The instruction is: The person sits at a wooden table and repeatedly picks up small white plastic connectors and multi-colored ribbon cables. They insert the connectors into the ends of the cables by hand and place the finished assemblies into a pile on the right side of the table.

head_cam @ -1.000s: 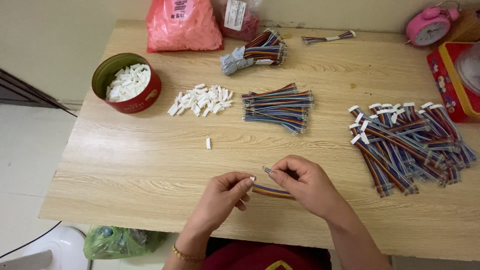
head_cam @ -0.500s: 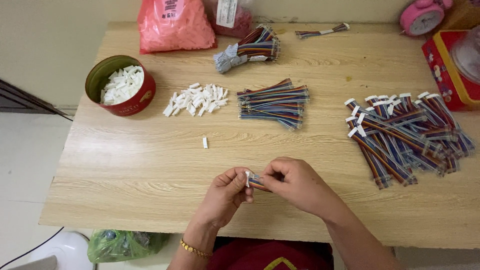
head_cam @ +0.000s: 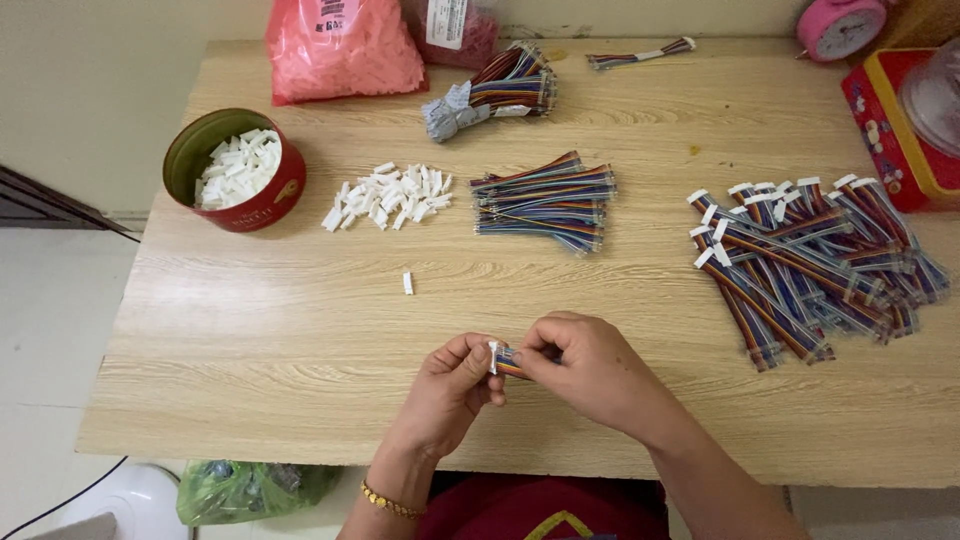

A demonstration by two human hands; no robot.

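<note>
Both hands meet over the near middle of the light wood-grain table (head_cam: 300,330). Left hand (head_cam: 452,385) pinches a small white plastic connector housing (head_cam: 493,356) between thumb and fingers. Right hand (head_cam: 590,370) is clenched around a short rainbow-coloured ribbon cable (head_cam: 510,364); only its end shows, touching the housing, the rest is hidden in the fist. A gold bracelet (head_cam: 388,502) sits on the left wrist.

On the table, far from the hands:
- round red tin (head_cam: 262,203) at far left, holding white housings.
- loose pile of white plastic housings (head_cam: 390,195) just right of the tin.
- single white housing (head_cam: 407,283) lying alone, between the pile and the hands.
- stack of bare rainbow ribbon cables (head_cam: 545,198), centre, right of the pile.
- big heap of rainbow cables with white housings fitted (head_cam: 810,260) at right, well apart from the hands.
- bundle of rainbow cables in grey wrap (head_cam: 490,95), far centre.
- one thin cable strip (head_cam: 640,53) at the far edge.
- pink plastic bag (head_cam: 340,45) of small parts, far left, with a darker red bag (head_cam: 455,28) beside it.
- pink alarm clock (head_cam: 838,22) at the far right corner.
- red box (head_cam: 890,130) at the right edge, a clear lid-like thing on it, cut off by the frame.

Below the near table edge: green plastic bag (head_cam: 250,485) on the floor, white round object (head_cam: 120,500) left of it.
</note>
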